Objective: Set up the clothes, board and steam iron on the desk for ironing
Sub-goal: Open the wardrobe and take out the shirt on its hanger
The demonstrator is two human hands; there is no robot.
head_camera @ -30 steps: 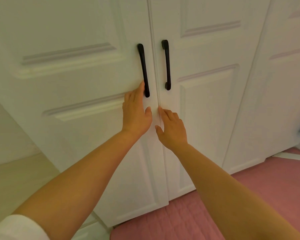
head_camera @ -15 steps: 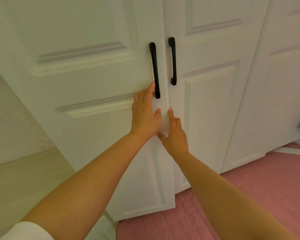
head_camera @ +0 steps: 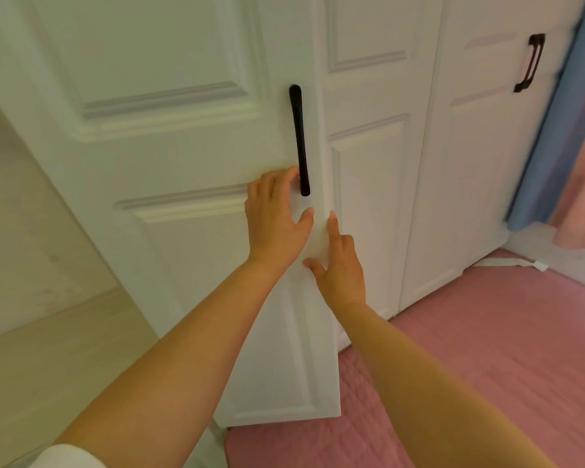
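Observation:
No clothes, ironing board or steam iron are in sight. A white panelled wardrobe door (head_camera: pixel 183 248) with a black bar handle (head_camera: pixel 299 140) stands swung out toward me. My left hand (head_camera: pixel 277 224) lies flat on its face, fingertips beside the handle's lower end. My right hand (head_camera: pixel 340 268) holds the door's free edge, thumb on the front face, index finger pointing up along the edge. What is inside the wardrobe is hidden.
The neighbouring white door (head_camera: pixel 368 197) is shut, and a third door (head_camera: pixel 480 163) with a black handle (head_camera: pixel 529 62) stands further right. A blue curtain (head_camera: pixel 547 146) hangs at the far right. A pink quilted mat (head_camera: pixel 487 332) covers the floor; pale flooring (head_camera: pixel 48 366) lies to the left.
The left door has swung further out and now covers the right door's handle. My right hand has moved from the seam onto the door's edge. The view has shifted right.

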